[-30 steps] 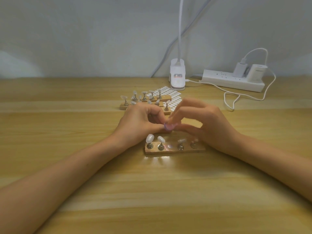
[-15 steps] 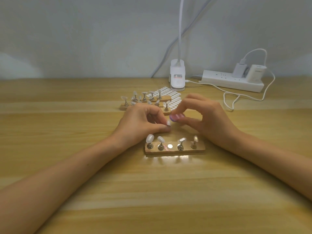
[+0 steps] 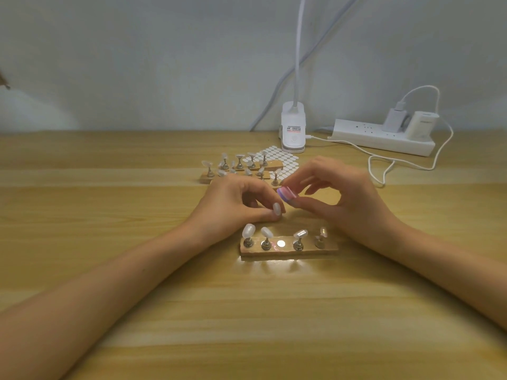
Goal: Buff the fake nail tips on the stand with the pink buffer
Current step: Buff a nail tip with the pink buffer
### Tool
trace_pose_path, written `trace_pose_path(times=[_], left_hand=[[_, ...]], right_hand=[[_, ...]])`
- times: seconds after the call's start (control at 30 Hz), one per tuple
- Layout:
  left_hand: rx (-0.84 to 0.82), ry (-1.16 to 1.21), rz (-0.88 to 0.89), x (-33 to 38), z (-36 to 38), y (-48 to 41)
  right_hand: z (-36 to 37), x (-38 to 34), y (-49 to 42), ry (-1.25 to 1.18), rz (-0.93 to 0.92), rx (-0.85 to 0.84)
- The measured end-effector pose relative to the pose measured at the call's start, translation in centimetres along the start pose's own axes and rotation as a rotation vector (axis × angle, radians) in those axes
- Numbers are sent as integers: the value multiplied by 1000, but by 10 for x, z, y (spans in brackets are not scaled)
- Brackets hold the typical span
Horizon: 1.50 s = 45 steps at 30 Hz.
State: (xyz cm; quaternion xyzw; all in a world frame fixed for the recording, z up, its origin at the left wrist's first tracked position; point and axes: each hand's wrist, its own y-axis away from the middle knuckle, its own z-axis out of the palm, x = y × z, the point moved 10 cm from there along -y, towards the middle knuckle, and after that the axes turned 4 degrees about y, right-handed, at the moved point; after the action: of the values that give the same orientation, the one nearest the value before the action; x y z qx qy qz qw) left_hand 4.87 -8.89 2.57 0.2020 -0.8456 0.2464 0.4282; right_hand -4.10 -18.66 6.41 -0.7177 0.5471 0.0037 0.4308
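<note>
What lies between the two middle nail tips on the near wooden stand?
A bare shiny disc on the stand, holding nothing; the head view shows it.

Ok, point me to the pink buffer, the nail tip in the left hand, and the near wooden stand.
pink buffer (image 3: 285,193), head view, its pink-and-purple end face.
nail tip (image 3: 277,208), head view, middle of its glossy top.
near wooden stand (image 3: 307,251), head view, bare front edge.
</note>
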Motion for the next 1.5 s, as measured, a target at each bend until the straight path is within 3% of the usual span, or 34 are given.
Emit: trace_pose_path(times=[0.3,0.43,0.53,0.67,0.77,0.87,1.0,1.1,1.23,1.33,1.5], left_hand=[[27,43,-81,-4,1,-1],[27,55,-105,-5,0,-2],[24,28,-109,-6,0,-2],[22,12,-106,-5,0,-2],[22,-1,-101,-6,0,-3],[10,-4,-88,-4,1,-2],[12,-14,-86,-5,1,-2],[10,-9,-73,-3,2,-2],[9,-13,-83,-4,2,-1],[13,-13,-71,-2,1,-1],[13,-17,-73,-2,1,-2]], right_hand=[[4,-5,-2,103,-47,-46],[11,-21,1,141,-183,-85],[3,-9,-1,140,-92,-49],[8,-17,1,168,-172,-84],[0,-8,-1,129,-87,-40],[7,-16,2,212,-172,-67],[-2,-3,-1,145,-60,-22],[10,-15,2,202,-167,-79],[-1,-1,-2,152,-43,-16],[10,-13,2,175,-147,-88],[2,-5,0,176,-83,-44]])
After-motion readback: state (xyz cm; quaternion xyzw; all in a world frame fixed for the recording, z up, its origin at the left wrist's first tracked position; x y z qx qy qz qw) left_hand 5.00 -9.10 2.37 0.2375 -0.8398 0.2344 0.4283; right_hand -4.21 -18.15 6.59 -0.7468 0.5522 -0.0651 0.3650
